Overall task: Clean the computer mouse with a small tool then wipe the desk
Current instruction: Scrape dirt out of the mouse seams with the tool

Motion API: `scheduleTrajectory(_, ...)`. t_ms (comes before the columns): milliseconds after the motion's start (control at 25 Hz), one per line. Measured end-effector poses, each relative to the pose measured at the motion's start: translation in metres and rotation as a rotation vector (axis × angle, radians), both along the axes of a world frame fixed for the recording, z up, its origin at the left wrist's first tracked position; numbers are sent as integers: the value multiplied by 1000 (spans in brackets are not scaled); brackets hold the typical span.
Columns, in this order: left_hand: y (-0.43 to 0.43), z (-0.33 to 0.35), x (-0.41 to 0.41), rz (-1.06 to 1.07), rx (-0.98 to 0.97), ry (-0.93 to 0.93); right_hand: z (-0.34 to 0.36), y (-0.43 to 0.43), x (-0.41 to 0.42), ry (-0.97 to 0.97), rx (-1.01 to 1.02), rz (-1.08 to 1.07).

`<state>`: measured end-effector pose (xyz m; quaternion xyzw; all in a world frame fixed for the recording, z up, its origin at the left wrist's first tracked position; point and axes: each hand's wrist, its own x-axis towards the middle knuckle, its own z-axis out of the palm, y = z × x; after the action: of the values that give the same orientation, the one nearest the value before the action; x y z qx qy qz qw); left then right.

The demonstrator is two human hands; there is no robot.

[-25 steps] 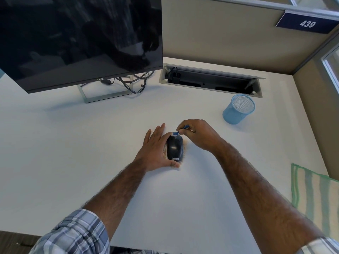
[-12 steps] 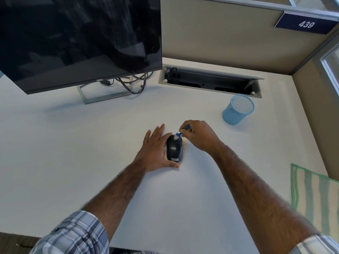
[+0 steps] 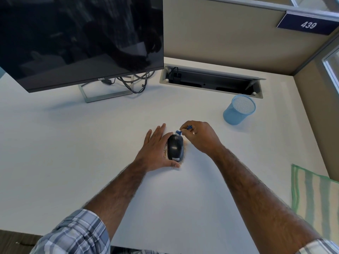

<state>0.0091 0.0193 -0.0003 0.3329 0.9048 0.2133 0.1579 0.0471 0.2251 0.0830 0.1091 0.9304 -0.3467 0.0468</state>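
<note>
Head view: a black Lenovo mouse (image 3: 175, 148) sits mid-bench on the white bench (image 3: 73, 143), with brownish crumbs (image 3: 185, 153) scattered around its edges. The left hand (image 3: 156, 149) lies flat with straight fingers against the mouse's left side, thumb at its near end. The right hand (image 3: 200, 138) pinches a small blue tool (image 3: 183, 130), whose tip is at the mouse's front. A blue mesh pen cup (image 3: 238, 110) stands far right, and a green striped cloth (image 3: 315, 198) lies at the right edge.
</note>
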Motion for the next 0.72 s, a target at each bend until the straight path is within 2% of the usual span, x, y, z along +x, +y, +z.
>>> scheduleTrajectory(160, 0, -1, 0, -2, 0, 1, 3, -1, 0, -30, 42, 96)
scheduleTrajectory(280, 0, 1, 0, -2, 3, -3, 3, 8, 0, -48, 116, 44)
scheduleTrajectory(440, 0, 2, 0, -11, -13, 0, 4, 4, -4, 7, -13, 52)
scheduleTrajectory(600, 0, 5, 0, -5, -8, -25, 3, 5, -6, -62, 82, 79)
scheduleTrajectory(720, 0, 6, 0, -5, -11, -28, 5, 7, -8, 6, 77, 43)
